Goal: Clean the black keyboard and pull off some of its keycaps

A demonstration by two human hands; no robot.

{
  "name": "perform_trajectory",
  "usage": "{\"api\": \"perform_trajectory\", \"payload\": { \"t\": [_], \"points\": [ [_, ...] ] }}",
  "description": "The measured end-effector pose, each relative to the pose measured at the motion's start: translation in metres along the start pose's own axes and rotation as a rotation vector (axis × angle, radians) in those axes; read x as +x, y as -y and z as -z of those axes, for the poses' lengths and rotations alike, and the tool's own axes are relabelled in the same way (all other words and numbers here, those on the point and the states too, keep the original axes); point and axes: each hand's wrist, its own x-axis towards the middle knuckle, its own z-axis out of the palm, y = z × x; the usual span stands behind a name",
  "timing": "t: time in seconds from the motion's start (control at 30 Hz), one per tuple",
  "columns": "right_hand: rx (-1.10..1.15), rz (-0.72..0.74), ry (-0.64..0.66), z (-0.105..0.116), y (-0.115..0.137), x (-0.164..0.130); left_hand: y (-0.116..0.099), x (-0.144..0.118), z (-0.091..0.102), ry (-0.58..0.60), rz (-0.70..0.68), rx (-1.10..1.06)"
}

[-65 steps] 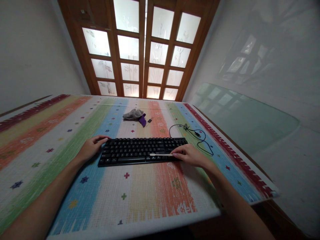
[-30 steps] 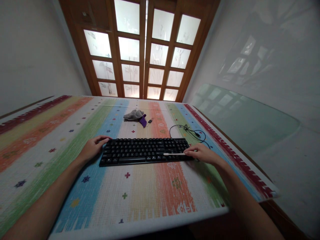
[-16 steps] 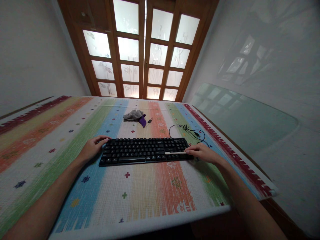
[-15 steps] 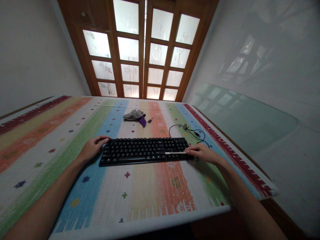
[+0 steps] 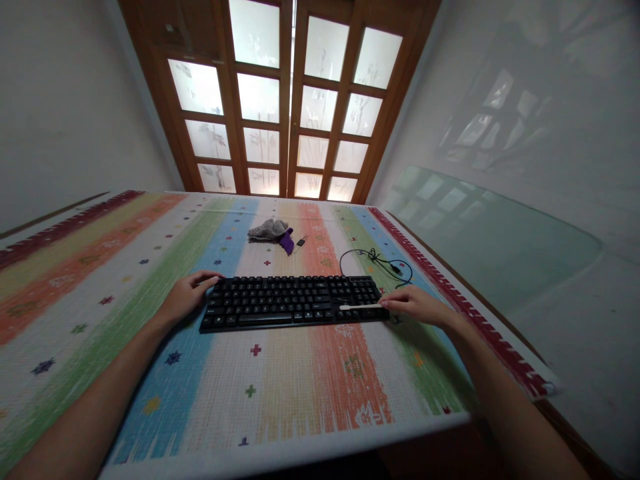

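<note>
One white stick [image 5: 361,307] above the right-hand part of one black keyboard [image 5: 260,301]

Pinched by its right end in the right grip [image 5: 414,305], with thumb and fingers closed together on it. Pointing left from there, nearly in line with the key rows, with the broader tip over the area between the letter block and the number pad. Too small to tell whether touching the keys or just above them.

At the keyboard's left end, fingertips at the far corner: the left grip [image 5: 185,297]. Cannot tell whether clamped on the case or merely laid against it.

Between the two grips, flat on the striped counter [image 5: 290,380], in the keyboard's case. Behind its right end, a looped black cable [image 5: 373,254]. Farther back, a crumpled grey cloth [image 5: 269,231] with a purple piece [image 5: 287,242] touching it, and just beside, a small dark object [image 5: 301,243]. Beyond the counter, wooden doors [image 5: 285,100] with pale panes.
</note>
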Motion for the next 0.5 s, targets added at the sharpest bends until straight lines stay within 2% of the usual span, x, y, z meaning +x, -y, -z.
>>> {"api": "perform_trajectory", "payload": {
  "t": [0.5],
  "points": [
    [-0.038,-0.075,-0.020,0.011,-0.015,-0.010,-0.004,-0.001,0.000,-0.022,-0.002,-0.007]
  ]
}}
